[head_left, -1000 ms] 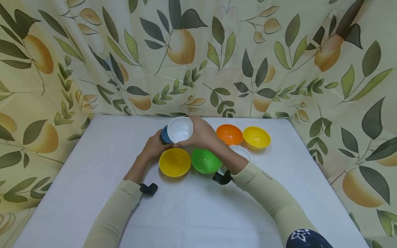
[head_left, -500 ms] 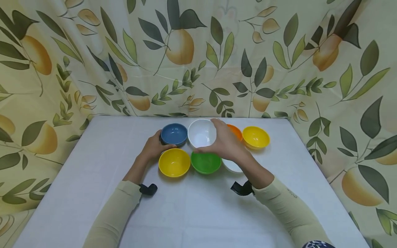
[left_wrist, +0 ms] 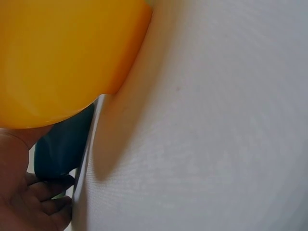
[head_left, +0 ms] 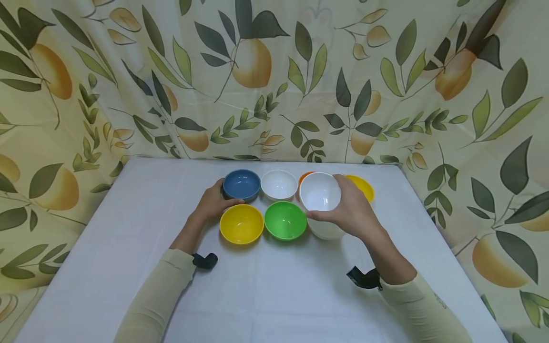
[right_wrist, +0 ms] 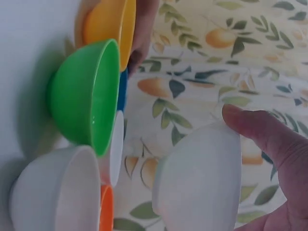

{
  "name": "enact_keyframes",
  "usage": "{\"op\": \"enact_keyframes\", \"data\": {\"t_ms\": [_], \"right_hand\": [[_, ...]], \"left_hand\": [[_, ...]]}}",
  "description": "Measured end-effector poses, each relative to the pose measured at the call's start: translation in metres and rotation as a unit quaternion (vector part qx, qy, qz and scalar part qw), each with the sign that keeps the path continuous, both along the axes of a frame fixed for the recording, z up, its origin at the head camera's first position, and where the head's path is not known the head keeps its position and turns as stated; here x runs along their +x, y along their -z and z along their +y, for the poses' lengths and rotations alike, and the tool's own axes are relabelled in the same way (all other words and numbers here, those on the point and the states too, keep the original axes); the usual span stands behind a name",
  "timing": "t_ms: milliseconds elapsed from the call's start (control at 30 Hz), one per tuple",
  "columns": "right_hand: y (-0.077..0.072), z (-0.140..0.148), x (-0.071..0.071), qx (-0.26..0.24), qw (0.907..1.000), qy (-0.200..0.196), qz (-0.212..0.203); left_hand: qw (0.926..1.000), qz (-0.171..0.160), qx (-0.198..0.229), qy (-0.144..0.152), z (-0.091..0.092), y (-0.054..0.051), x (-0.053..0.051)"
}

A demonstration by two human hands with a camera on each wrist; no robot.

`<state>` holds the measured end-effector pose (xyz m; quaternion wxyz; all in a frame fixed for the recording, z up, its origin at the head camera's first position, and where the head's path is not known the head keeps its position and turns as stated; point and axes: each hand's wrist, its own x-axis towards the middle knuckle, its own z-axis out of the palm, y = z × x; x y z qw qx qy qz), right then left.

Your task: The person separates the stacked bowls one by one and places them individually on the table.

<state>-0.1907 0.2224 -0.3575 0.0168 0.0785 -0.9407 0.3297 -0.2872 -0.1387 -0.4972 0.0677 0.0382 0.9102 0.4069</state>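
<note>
In the head view my left hand [head_left: 214, 204] holds the blue bowl [head_left: 241, 185] at the left of the back row, its thumb at the near side and fingers round the outer side. My right hand [head_left: 353, 209] grips a white bowl [head_left: 319, 190] by its rim. The right wrist view shows this held bowl [right_wrist: 202, 178] raised clear of the others, with the thumb on its rim. Beneath and nearer, another white bowl [head_left: 326, 231] stands in the front row, partly covered by the right hand.
A yellow bowl [head_left: 241, 224] and a green bowl [head_left: 285, 220] stand in the front row. Behind are a white bowl [head_left: 279, 185], a mostly hidden orange bowl [head_left: 306, 176] and a second yellow bowl [head_left: 364, 187]. All sit on a white-covered table [head_left: 257, 295] before a patterned curtain [head_left: 274, 119].
My right hand has carried the white bowl rightward from beside the blue bowl, past the back-row white bowl, to in front of the orange one. The left hand has stayed put.
</note>
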Motion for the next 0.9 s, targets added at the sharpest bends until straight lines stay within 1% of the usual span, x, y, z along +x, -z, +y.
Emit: {"op": "enact_keyframes", "data": {"t_ms": [167, 500, 733, 900], "right_hand": [[0.005, 0.021, 0.009, -0.006, 0.9994, 0.034, -0.003], [0.024, 0.051, 0.023, 0.016, 0.9961, 0.081, -0.029], [0.034, 0.072, 0.026, 0.019, 0.9925, 0.114, -0.038], [0.043, 0.086, 0.028, 0.02, 0.9879, 0.147, -0.046]], "left_hand": [[1.0, 0.002, 0.0, -0.001, -0.001, 0.0, 0.0], [1.0, 0.003, 0.003, 0.0, -0.002, 0.003, 0.002], [1.0, 0.003, 0.004, -0.004, -0.001, 0.002, 0.003], [1.0, 0.003, 0.006, -0.006, 0.001, 0.002, 0.002]]}}
